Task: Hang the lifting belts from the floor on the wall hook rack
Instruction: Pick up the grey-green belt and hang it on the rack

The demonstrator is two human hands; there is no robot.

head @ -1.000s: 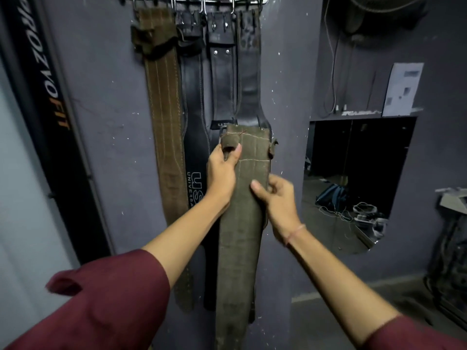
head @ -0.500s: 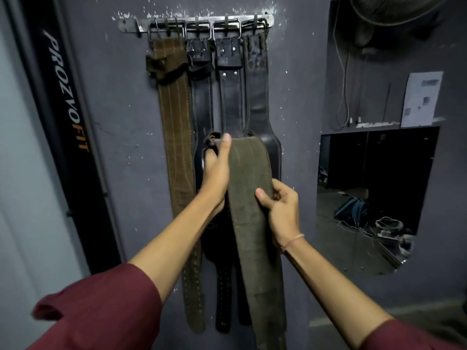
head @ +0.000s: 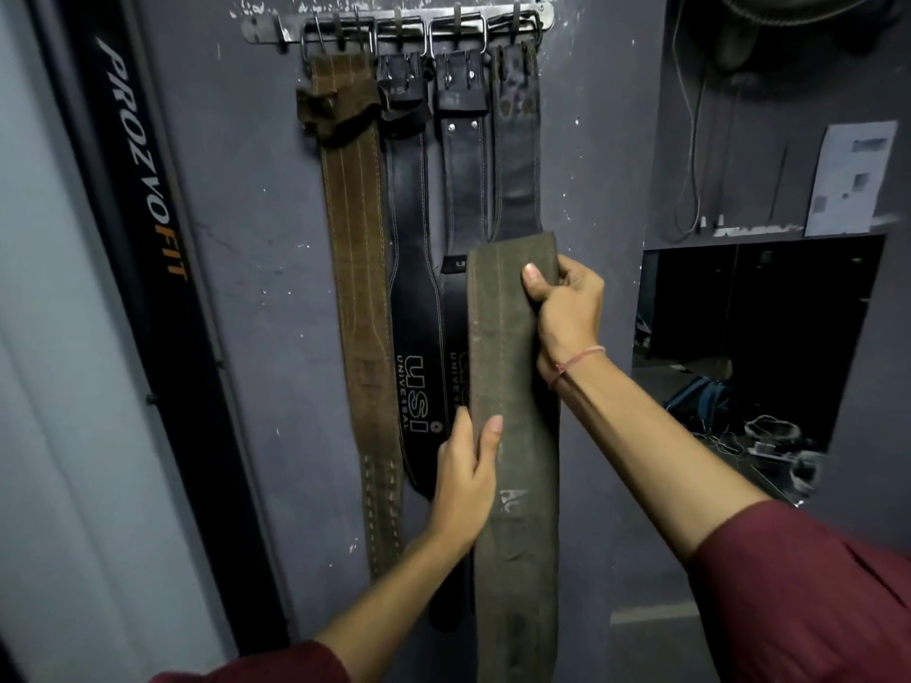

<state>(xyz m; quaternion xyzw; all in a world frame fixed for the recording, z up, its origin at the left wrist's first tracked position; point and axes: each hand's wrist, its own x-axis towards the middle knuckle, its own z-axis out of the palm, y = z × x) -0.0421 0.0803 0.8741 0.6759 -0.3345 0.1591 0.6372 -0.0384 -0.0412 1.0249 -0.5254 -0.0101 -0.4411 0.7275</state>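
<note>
Olive belt (head: 512,386) held upright, off the hooks, below the hook rack (head: 394,29) and overlapping the 4 hung belts (head: 413,229); right hand (head: 567,313) curled round its top end, thumb across the front, left hand (head: 466,473) pinching its left edge lower down.

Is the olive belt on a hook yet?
No: right hand and left hand hold the olive belt, its top end well below the hook rack.

Hook rack (head: 266,31) crowded with hung belts (head: 356,239)
</note>
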